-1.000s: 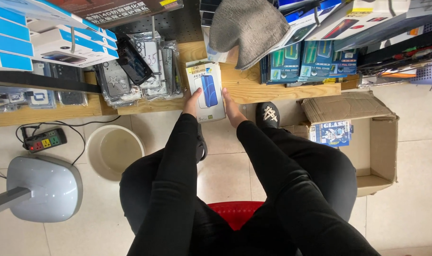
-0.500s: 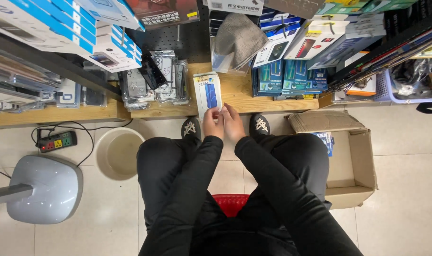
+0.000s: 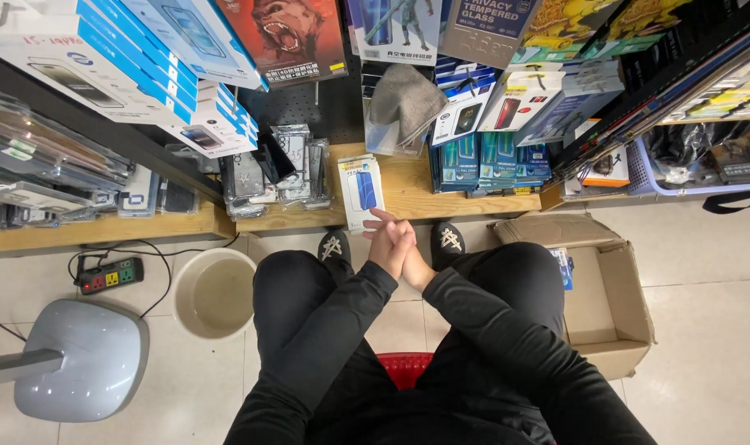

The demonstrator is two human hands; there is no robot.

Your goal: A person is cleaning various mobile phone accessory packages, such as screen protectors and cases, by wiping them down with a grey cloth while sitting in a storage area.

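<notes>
While left hand (image 3: pixel 389 247) and right hand (image 3: pixel 408 257) press together, palms joined and holding nothing, white phone-accessory box (image 3: pixel 361 189) lies flat just beyond them on wooden shelf (image 3: pixel 408 194); lifting it calls for separated hands gripping both long edges.

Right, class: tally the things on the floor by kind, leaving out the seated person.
Bucket: 1
Power strip: 1
Cardboard box: 1
Grey stand base: 1
Total: 4
</notes>
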